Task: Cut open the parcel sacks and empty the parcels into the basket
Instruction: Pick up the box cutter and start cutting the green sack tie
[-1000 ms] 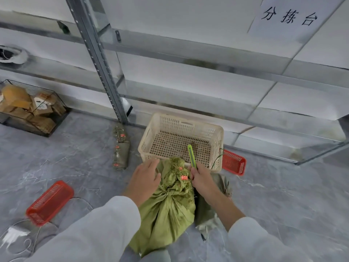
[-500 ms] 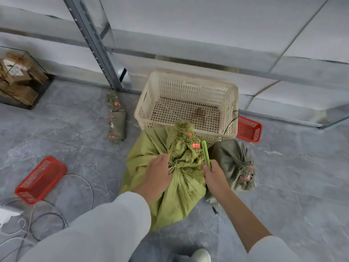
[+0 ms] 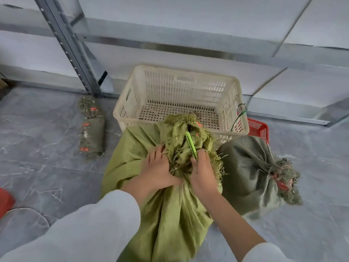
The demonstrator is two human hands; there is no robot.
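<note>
A light green woven parcel sack (image 3: 170,210) stands on the floor, its tied, frayed mouth leaning against the near rim of a cream plastic basket (image 3: 188,74). My left hand (image 3: 157,170) grips the bunched neck of the sack. My right hand (image 3: 203,173) holds a bright green cutter (image 3: 191,144) whose tip points up into the frayed top near a red tag. The basket's perforated bottom shows no parcels. A darker grey-green sack (image 3: 249,173), tied with red tags, lies to the right.
A rolled bundle of empty sacks (image 3: 91,127) lies on the grey floor at left. A red tray (image 3: 258,129) sits behind the basket's right corner, with a green wire on the basket. A metal rack post (image 3: 73,52) and shelf beams stand behind. Another red tray (image 3: 5,201) shows at the left edge.
The view has dropped closer to the sack. Both hands have closed in on the tied neck, and the cutter now lies against the frayed top.
</note>
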